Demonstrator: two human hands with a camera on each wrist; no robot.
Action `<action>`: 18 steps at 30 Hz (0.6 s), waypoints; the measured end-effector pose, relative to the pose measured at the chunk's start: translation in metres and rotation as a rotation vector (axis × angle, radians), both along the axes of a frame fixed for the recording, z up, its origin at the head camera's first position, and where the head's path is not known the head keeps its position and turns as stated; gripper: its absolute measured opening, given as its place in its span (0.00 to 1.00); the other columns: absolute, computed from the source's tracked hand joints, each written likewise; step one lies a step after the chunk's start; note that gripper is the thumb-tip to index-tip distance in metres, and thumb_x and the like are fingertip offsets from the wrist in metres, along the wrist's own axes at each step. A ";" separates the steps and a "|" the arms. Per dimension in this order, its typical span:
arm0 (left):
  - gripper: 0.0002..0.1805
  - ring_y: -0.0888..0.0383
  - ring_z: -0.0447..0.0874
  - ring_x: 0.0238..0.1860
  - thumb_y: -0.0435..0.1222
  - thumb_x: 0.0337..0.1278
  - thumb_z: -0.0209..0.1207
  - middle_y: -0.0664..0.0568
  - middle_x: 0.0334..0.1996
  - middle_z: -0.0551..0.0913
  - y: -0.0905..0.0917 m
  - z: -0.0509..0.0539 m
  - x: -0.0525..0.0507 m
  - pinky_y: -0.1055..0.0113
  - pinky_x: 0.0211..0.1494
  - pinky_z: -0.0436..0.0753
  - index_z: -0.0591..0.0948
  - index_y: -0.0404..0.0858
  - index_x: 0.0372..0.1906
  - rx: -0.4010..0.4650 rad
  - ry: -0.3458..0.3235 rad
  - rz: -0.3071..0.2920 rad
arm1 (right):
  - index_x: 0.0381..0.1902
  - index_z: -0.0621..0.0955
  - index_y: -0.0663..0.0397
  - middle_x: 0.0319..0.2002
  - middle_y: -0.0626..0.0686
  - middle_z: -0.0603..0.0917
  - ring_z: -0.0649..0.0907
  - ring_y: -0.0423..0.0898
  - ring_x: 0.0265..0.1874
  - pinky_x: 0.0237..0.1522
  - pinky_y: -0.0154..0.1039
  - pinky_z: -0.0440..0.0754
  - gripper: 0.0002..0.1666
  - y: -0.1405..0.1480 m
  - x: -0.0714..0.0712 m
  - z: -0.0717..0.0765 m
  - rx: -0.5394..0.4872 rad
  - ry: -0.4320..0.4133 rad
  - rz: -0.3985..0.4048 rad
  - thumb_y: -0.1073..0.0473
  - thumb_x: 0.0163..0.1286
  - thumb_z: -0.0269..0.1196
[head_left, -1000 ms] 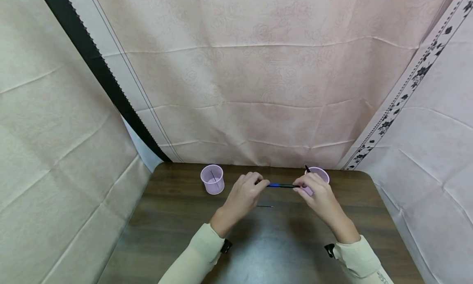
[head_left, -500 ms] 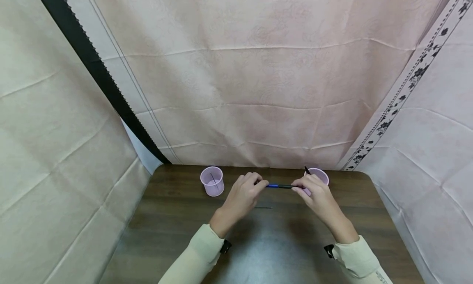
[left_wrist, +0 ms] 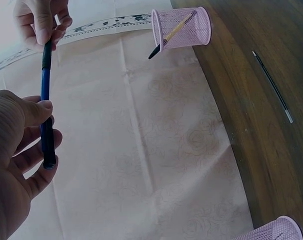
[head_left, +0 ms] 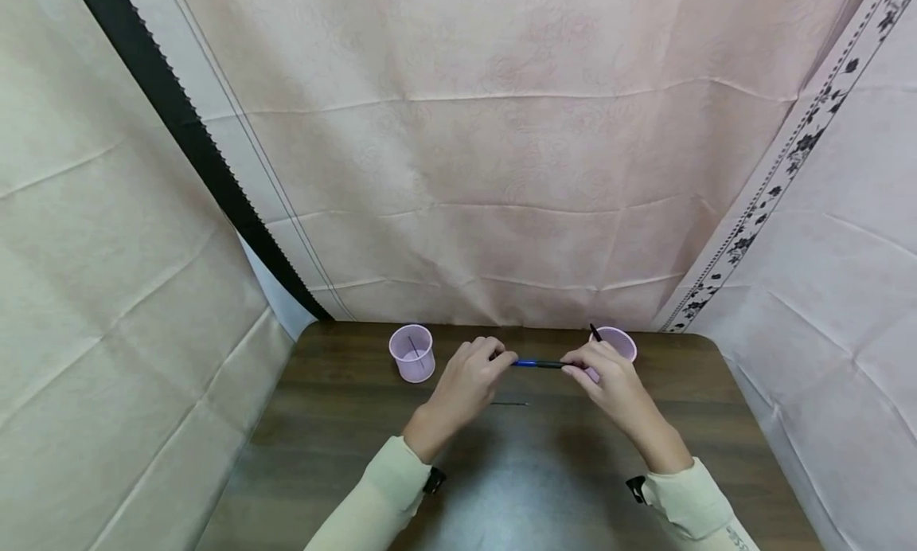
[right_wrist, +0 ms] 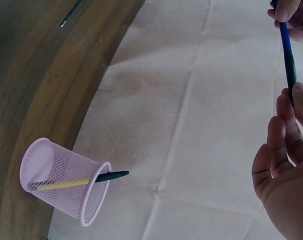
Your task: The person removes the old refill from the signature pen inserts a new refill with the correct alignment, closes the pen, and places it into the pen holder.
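Both hands hold a blue pen [head_left: 526,363] with a dark grip level above the table. My left hand [head_left: 462,380] pinches its blue barrel between thumb and fingers, near the black end seen in the left wrist view. At the other end, my right hand [head_left: 609,380] pinches the dark grip [right_wrist: 290,67] near the tip. A thin dark pen refill [left_wrist: 273,86] lies on the wooden table below the hands. Behind the right hand stands a pink mesh cup [right_wrist: 66,172], partly hidden in the head view, with a yellow-and-black pen [right_wrist: 66,184] leaning in it.
A second pink mesh cup [head_left: 411,364] stands at the back left of the table [head_left: 344,455], with a thin dark stick [head_left: 413,344] inside. Pale patterned cloth [head_left: 466,177] hangs behind the table and along both sides.
Both hands keep their hold on the pen and have hardly moved. The head view has shifted slightly.
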State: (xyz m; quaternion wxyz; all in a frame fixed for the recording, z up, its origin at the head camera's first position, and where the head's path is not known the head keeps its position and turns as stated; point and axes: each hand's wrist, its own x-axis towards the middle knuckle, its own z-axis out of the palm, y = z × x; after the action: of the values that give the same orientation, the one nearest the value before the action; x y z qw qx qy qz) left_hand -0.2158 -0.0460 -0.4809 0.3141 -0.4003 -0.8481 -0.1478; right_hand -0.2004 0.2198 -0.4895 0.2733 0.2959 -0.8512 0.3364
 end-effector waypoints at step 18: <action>0.18 0.56 0.82 0.40 0.20 0.57 0.62 0.53 0.38 0.83 0.000 0.000 0.000 0.66 0.37 0.78 0.87 0.42 0.47 -0.001 0.002 -0.002 | 0.39 0.86 0.53 0.34 0.44 0.85 0.80 0.41 0.36 0.43 0.26 0.75 0.17 0.002 -0.002 0.000 0.010 0.023 -0.006 0.72 0.53 0.77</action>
State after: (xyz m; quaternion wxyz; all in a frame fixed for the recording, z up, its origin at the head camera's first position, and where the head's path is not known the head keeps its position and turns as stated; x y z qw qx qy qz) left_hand -0.2163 -0.0456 -0.4813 0.3148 -0.4016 -0.8473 -0.1472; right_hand -0.2023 0.2223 -0.4894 0.2826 0.2987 -0.8506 0.3277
